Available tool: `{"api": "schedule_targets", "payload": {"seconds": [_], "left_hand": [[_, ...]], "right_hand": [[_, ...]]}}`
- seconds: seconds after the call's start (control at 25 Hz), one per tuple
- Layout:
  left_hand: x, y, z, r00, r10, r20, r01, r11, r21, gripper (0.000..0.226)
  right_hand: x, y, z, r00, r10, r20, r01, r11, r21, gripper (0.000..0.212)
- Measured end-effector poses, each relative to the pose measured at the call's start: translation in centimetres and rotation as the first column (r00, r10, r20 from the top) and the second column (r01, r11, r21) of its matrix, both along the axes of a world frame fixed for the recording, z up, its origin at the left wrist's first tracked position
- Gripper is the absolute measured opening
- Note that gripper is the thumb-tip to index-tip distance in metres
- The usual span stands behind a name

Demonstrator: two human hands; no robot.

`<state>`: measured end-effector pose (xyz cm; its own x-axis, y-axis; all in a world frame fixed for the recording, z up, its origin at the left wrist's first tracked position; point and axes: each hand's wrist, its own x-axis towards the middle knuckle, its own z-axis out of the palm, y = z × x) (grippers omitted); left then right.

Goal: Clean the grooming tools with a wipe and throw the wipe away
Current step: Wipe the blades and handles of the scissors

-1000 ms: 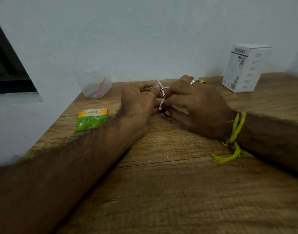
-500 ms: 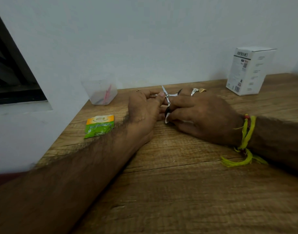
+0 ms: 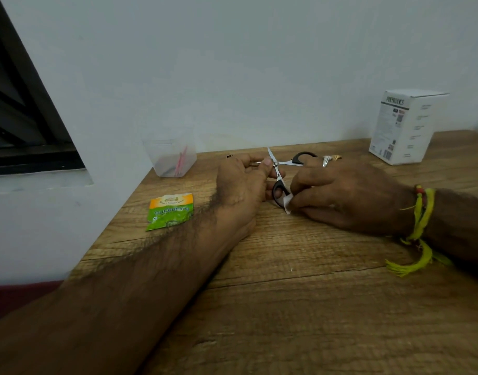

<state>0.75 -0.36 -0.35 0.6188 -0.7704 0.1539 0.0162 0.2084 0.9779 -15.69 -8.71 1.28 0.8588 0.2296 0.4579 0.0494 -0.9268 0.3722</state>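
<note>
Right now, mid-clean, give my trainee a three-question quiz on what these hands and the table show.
1. True or false: the scissors are spread open.
2. Which hand holds the white wipe? A) left hand B) right hand
3. Fill in: the green and orange sachet lies on the table on the ____ side of the left forearm.

Key: 1 true; 2 B; 3 left.

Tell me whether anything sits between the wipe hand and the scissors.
Nothing visible does. The right hand pinches the white wipe directly against the near black handle of the scissors, which the left hand holds by the pivot.
</note>
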Motion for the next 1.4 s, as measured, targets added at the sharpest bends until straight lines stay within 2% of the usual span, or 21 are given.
{"api": "schedule_targets", "payload": {"seconds": [0.4, 0.52, 0.68, 1.0, 1.16, 1.4], "left_hand": [[0.1, 0.0, -0.1, 1.0, 0.009, 0.019, -0.009, 1.0, -0.007, 0.012], [0.0, 0.0, -0.2, 1.0, 0.006, 0.019, -0.006, 1.0, -0.001, 0.013], [0.1, 0.0, -0.2, 0.999, 0.003, 0.038, -0.003, 1.0, -0.007, 0.009], [-0.2, 0.0, -0.1, 0.999, -0.002, 0.041, 0.003, 1.0, -0.015, 0.01], [0.0, 0.1, -0.2, 0.998, 0.0, 0.065, 0.0, 1.0, -0.005, 0.008], [0.0, 0.1, -0.2, 0.998, 0.027, 0.055, -0.027, 1.0, -0.004, 0.01]], "right_hand": [[0.2, -0.3, -0.2, 0.994, -0.024, 0.105, 0.027, 0.999, -0.035, 0.011], [0.1, -0.5, -0.4, 0.991, -0.02, 0.136, 0.024, 0.999, -0.031, 0.021], [0.6, -0.7, -0.6, 0.983, -0.075, 0.166, 0.078, 0.997, -0.014, 0.009], [0.9, -0.6, -1.0, 0.982, -0.069, 0.177, 0.07, 0.998, 0.002, 0.011], [1.1, -0.7, -1.0, 0.967, -0.096, 0.236, 0.096, 0.995, 0.011, 0.01], [1.3, 0.8, -0.6, 0.974, -0.13, 0.185, 0.117, 0.99, 0.082, 0.009]]}}
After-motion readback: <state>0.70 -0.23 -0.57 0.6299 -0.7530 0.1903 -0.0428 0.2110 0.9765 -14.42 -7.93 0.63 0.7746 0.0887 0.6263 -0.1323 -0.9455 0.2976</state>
